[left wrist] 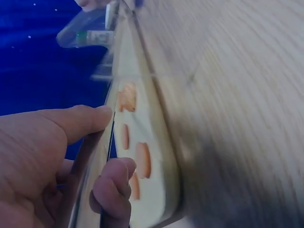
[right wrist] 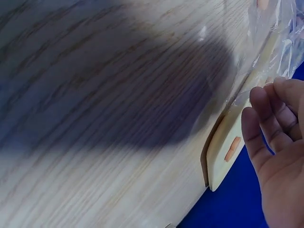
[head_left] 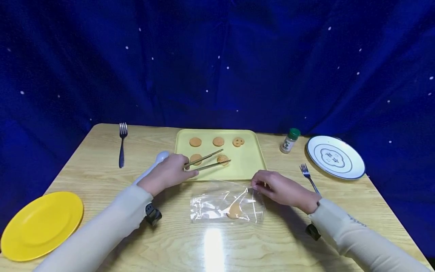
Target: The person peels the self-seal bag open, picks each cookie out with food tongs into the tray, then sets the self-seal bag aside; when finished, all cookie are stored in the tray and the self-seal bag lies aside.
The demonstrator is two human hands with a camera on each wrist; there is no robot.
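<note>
My left hand [head_left: 172,169] holds a pair of gold tongs [head_left: 208,156], their two arms spread apart. The tong tips reach over the pale yellow tray [head_left: 249,166], on either side of a ridged cookie [head_left: 222,159]; whether they touch it I cannot tell. Several other cookies lie on the tray, among them a smiling-face cookie [head_left: 238,141] at the back right. With fingertips and thumb, my right hand [head_left: 280,189] pinches the upper right edge of a clear plastic bag [head_left: 209,206] in front of the tray. Inside the bag is one round cookie [head_left: 234,210].
A light blue spoon [head_left: 162,155] lies partly behind my left hand. Farther left are a fork [head_left: 122,147] and a yellow plate [head_left: 40,226]. To the right stand a green-capped shaker [head_left: 290,140], another fork [head_left: 307,175] and a white plate [head_left: 353,160] with a blue rim.
</note>
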